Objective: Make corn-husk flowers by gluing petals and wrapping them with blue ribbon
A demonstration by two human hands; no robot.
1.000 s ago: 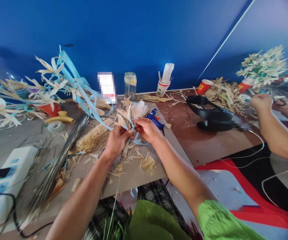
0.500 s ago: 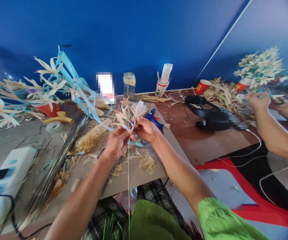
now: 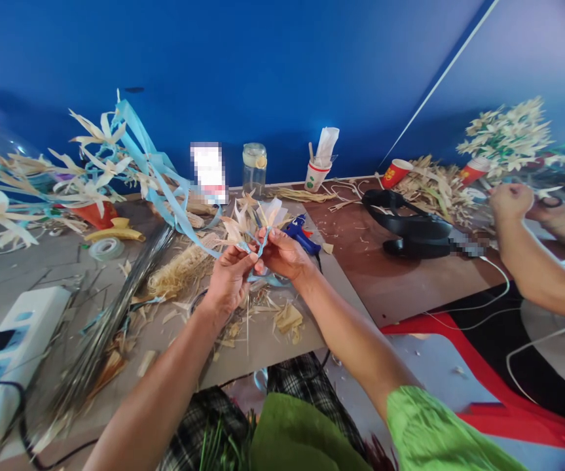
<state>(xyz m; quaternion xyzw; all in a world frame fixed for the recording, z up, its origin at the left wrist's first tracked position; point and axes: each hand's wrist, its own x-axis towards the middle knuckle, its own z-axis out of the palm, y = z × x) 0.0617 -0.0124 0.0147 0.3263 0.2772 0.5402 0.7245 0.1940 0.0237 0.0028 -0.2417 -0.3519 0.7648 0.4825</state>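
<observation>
My left hand (image 3: 228, 282) and my right hand (image 3: 285, 254) meet above the table (image 3: 272, 340), both closed on a small dried-husk flower (image 3: 255, 219) with pale petals. A light blue ribbon (image 3: 261, 243) winds around the flower's base between my fingertips, and its loose end curls below my right hand. A thin wire stem hangs down from the flower toward my lap. A blue glue gun (image 3: 302, 235) lies just behind my right hand.
Finished husk flowers with blue ribbons (image 3: 90, 170) lie at the left, beside a tape roll (image 3: 108, 248), a wire bundle (image 3: 110, 314) and a power strip (image 3: 12, 340). A jar (image 3: 254, 167) and paper cups (image 3: 317, 173) stand at the back. Another person's hands (image 3: 512, 199) work at the right.
My hands have turned the flower slightly and lifted it a little. The hanging wire stem has swung. The other person's hands have shifted slightly at the right.
</observation>
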